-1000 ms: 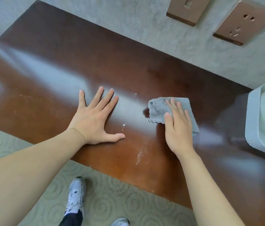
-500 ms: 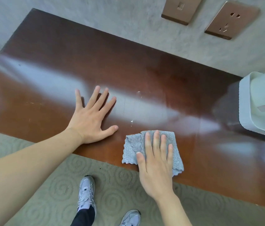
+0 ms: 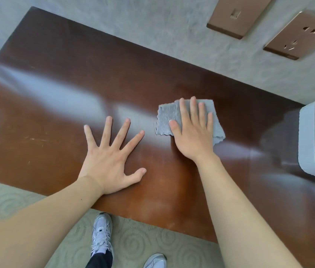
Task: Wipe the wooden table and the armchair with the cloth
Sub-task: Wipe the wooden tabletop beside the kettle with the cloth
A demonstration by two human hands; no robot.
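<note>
A glossy dark wooden table fills the view, set against a grey wall. On its middle lies a folded grey cloth, and my right hand presses flat on it with fingers together, covering its right half. My left hand rests flat on the bare wood just left of the cloth, fingers spread wide and holding nothing. No armchair is in view.
A white appliance stands on the table at the right edge. Two bronze wall plates, a switch and a socket, sit on the wall behind. Patterned carpet and my white sneakers are below the table's near edge.
My right hand has pushed the cloth from the near edge back toward the middle of the table. The white specks by my left hand are gone. My left hand's fingers have spread wider.
</note>
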